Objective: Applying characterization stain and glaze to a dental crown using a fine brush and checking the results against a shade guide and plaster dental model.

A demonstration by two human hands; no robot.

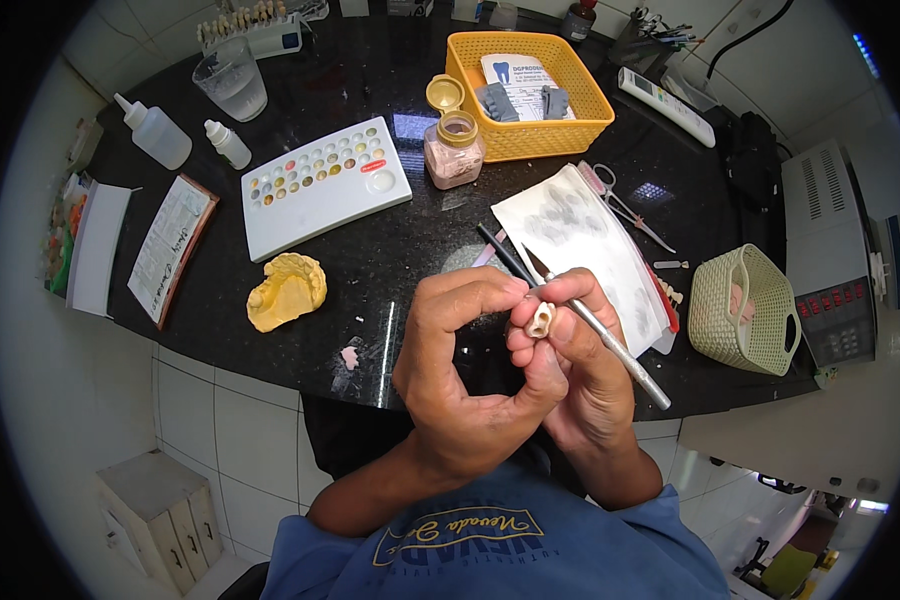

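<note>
Well, left hand: mine (432, 380) arches in from the left, its index fingertip and thumb tip apart from each other, both close to the piece; whether it grips anything, I cannot tell.
Right hand: mine (592, 385) is pinched on the small piece, thumb against one side, with curled fingertips showing on the other.
Tooth-coloured piece: this little hollowed dental piece (540, 320) sits between my two hands, raised near the front edge of the counter, hollows facing me.
Silver-handled tool: it (638, 375) slants across my right hand, passing between index finger and thumb, its thick end pointing down to the right.
Black counter: on its dark, glossy top (210, 312), a yellow plaster mould (287, 292) lies to my left, with a pink scrap (349, 357) nearer the edge.
White palette: a box (300, 222) with rows of coloured dots lies behind the mould.
Powder jar: its gold lid tipped open, the jar (454, 155) of pink powder stands just beside an orange-yellow basket (545, 146).
Smudged pad: white sheets (580, 235) lie beyond my right hand, with pink-handled forceps (620, 207) alongside.
Cream basket: it (715, 325) stands farther right.
</note>
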